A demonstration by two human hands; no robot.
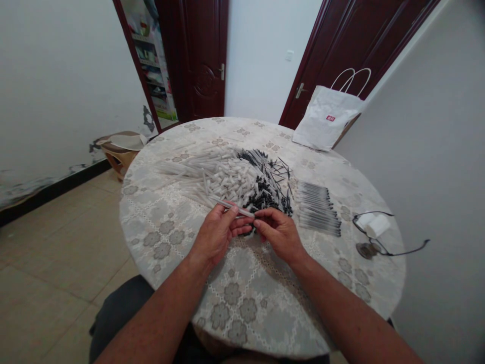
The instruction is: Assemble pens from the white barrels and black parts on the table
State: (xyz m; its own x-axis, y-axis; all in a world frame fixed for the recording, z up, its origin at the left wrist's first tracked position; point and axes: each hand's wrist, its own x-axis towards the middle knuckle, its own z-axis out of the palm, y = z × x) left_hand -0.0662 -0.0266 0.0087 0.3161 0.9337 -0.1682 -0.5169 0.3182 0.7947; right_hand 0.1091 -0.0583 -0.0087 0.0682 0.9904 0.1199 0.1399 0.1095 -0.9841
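Between the thumb and fingers of my left hand point(219, 227) lies a whitish translucent pen barrel point(242, 211), slanting down to the right. My right hand point(278, 230) pinches at the barrel's right end, where a small dark part shows; the fingertips hide most of it. Just beyond both hands spreads a heap of loose pen parts: pale barrels point(189, 169), short white pieces point(231, 177), small black pieces point(263, 197) and dark-tipped refills point(278, 169). To the right, a neat row of pens with dark ends point(318, 207) lies side by side.
Eyeglasses point(401, 253), a white roll point(378, 225) and a small round dark object point(367, 249) rest at the right of the round table, over a flowered tablecloth point(235, 303). A white paper bag point(328, 119) stands at the back right. A stool point(121, 146) is left of the table.
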